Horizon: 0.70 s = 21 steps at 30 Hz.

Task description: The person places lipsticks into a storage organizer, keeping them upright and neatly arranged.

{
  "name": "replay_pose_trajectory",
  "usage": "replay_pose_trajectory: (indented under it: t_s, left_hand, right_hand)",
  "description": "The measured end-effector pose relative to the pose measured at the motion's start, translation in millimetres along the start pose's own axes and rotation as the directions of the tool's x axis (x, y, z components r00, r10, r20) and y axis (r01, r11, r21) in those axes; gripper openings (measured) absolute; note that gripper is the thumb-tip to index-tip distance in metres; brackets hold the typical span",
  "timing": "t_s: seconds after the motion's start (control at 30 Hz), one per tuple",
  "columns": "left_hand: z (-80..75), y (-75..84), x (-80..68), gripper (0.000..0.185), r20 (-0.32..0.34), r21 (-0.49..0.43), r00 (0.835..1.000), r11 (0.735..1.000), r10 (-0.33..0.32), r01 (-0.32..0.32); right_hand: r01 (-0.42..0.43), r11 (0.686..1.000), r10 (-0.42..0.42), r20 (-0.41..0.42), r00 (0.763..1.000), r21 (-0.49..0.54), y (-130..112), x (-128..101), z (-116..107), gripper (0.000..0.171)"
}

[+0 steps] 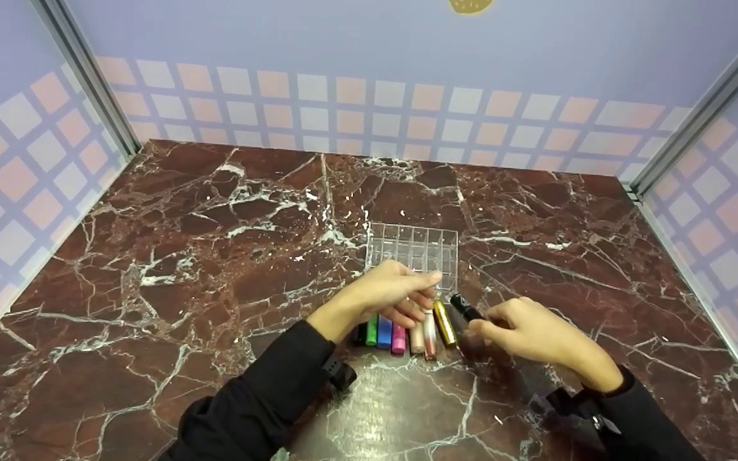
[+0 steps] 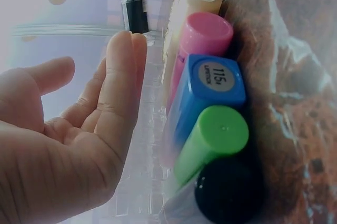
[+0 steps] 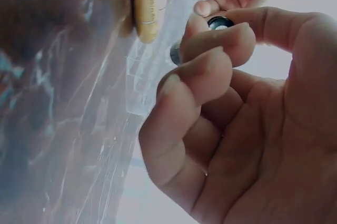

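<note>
Head view: dark red-brown, white-veined marbled tabletop (image 1: 183, 307) fills most of the frame; lilac back wall (image 1: 266, 32) across the top, pink and white squares along its foot, part of a round gold motif (image 1: 469, 5) at the top edge; one metal post (image 1: 90, 70) upper left, another (image 1: 696, 99) upper right. Clear gridded tray (image 1: 412, 240), one, just right of centre. Black tube (image 1: 467, 308), one, lower right of the tray, pinched between thumb and fingers of the right hand (image 1: 529, 330), its free end pointing upper left. Left hand (image 1: 388, 291) covers the tray's lower-left part and the upper ends of the row; thumb apart, fingers loosely extended, holding nothing; contact with the row cannot be told. Row below it, six tubes: one black-capped (image 2: 229, 190), one green (image 1: 371, 331), one blue (image 1: 384, 333), one pink (image 1: 398, 338), one beige (image 1: 416, 339), one clear with reddish contents (image 1: 430, 339). One gold tube (image 1: 445, 325) tilts at the row's right end, between the hands. Eight tubes counted.
</note>
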<state>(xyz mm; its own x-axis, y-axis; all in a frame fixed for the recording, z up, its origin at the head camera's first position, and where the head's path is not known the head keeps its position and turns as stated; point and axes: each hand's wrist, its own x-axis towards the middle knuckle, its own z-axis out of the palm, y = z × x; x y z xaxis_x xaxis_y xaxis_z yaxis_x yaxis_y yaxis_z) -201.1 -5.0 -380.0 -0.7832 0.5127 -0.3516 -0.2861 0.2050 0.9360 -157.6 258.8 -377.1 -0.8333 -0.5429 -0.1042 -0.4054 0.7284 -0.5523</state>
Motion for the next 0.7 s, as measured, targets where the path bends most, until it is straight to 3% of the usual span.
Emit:
replay_pose_trajectory:
  t_s: [0.2, 0.37, 0.7]
  left_hand:
    - [2.9, -2.7, 8.2, 0.041, -0.014, -0.140, 0.999, 0.989, 0.045, -0.046]
    - [4.2, -2.8, 15.2, 0.037, -0.090, -0.289, 0.994, 0.953, 0.068, -0.092]
    - [9.8, -4.9, 24.2, 0.028, -0.185, -0.432, 0.978, 0.885, 0.099, -0.172]
  right_hand:
    - [0.018, 0.993, -0.016, -0.021, 1.000, 0.116, -3, 5, -2, 0.043]
    - [0.020, 0.990, -0.009, -0.077, 0.997, 0.141, -7, 12, 1, 0.044]
    - [-0.030, 0.979, 0.058, -0.130, 0.990, 0.204, -16, 26, 9, 0.045]
